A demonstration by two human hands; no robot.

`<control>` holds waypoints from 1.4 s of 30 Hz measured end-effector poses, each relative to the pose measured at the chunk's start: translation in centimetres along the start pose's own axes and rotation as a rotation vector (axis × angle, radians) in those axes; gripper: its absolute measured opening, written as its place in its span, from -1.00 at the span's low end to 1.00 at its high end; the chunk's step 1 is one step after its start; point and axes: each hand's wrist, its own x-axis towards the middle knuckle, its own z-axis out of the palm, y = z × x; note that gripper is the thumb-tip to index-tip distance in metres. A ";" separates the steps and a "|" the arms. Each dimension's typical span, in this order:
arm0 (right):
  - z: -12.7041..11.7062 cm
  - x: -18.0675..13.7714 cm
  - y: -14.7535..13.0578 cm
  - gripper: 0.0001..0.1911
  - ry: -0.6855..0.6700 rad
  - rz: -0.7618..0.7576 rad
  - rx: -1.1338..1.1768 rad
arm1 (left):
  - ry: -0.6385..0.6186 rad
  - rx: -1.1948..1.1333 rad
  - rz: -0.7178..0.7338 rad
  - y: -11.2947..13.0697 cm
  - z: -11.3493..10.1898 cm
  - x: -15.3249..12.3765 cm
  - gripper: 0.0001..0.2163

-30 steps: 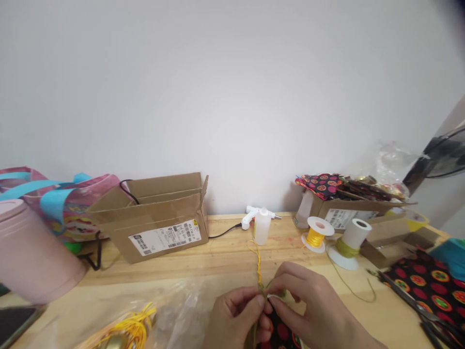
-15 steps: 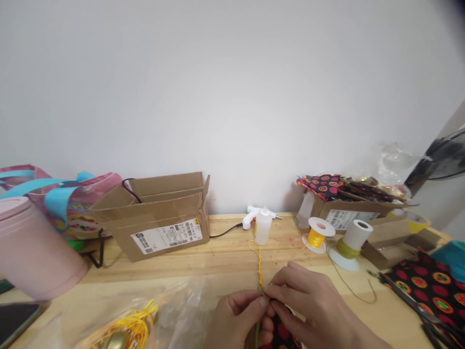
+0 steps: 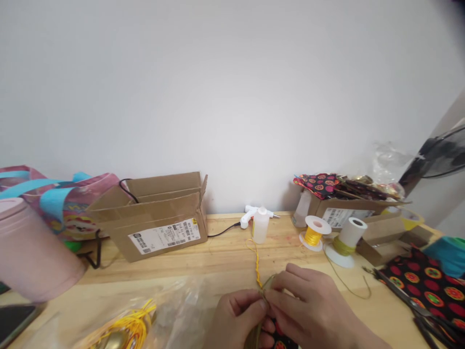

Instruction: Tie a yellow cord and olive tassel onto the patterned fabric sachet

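Where the pale wooden table (image 3: 196,271) is met by the plain wall (image 3: 232,97), a white corded tool (image 3: 250,215) is partly hidden by a translucent bottle (image 3: 260,228) placed in front of it. At the far right, a dark fan (image 3: 445,152) is cut off by the edge of view.

The near middle of the table is taken up by the two hands. The olive cord (image 3: 253,337) is held there, just below the twisted yellow cord (image 3: 257,266), whose loop is laid towards the bottle. By the left hand (image 3: 240,315) the olive cord is pinched between thumb and fingers; by the fingertips of the right hand (image 3: 312,305) it is gripped at the same spot, where the exact contact is covered. Patterned cloth (image 3: 281,334) is partly covered by the hands.

The left side is crowded by a cardboard box (image 3: 152,218), a pink container (image 3: 36,252) and a clear plastic bag (image 3: 181,310) with yellow cords (image 3: 123,325). On the right, a yellow spool (image 3: 313,235) and an olive spool (image 3: 345,242) are set before a filled carton (image 3: 341,215); nearer, black-handled scissors (image 3: 410,303) are rested against dark printed fabric (image 3: 432,286).
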 end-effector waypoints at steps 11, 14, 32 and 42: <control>-0.1 0.2 -0.4 -0.81 0.009 -0.020 0.051 | -0.057 -0.032 -0.040 -0.3 -0.4 0.2 -0.64; -0.5 0.2 -0.7 -0.80 -0.022 -0.012 0.083 | -0.029 -0.155 -0.039 -0.1 -0.1 0.0 -0.72; -0.3 -0.3 0.7 -0.80 0.052 -0.119 0.729 | 0.015 -0.458 -0.032 0.0 -0.8 0.4 -0.85; -1.5 0.3 -0.3 -0.88 0.122 0.369 0.914 | -0.036 -0.370 -0.152 1.1 -0.9 -0.3 -0.77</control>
